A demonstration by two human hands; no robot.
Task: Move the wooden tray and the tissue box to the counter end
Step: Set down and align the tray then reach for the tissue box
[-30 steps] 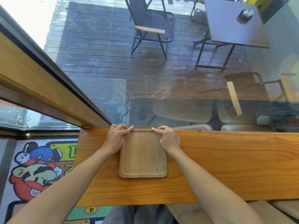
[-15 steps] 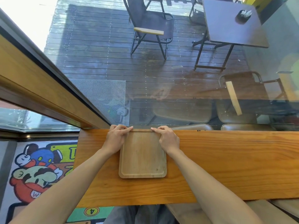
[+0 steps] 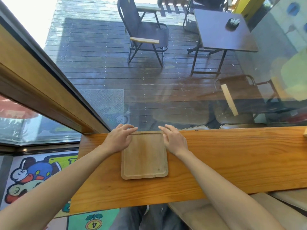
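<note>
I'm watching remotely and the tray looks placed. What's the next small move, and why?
Probably draw both hands back and turn right to look for the tissue box. The tray lies flat near the counter's left end, and the left hand and right hand are open with fingers spread over its far corners. No tissue box is clearly in view.

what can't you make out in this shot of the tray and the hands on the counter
Head view, the only one:
- Tissue box: not identifiable. A pale wooden corner shows at the right edge, cut off by the frame.
- Whether the left hand and right hand touch the wooden tray: fingers are spread, contact unclear from above.
- Tray's far left corner: covered by the left hand.
- Counter: right end cut off by the frame.
</note>
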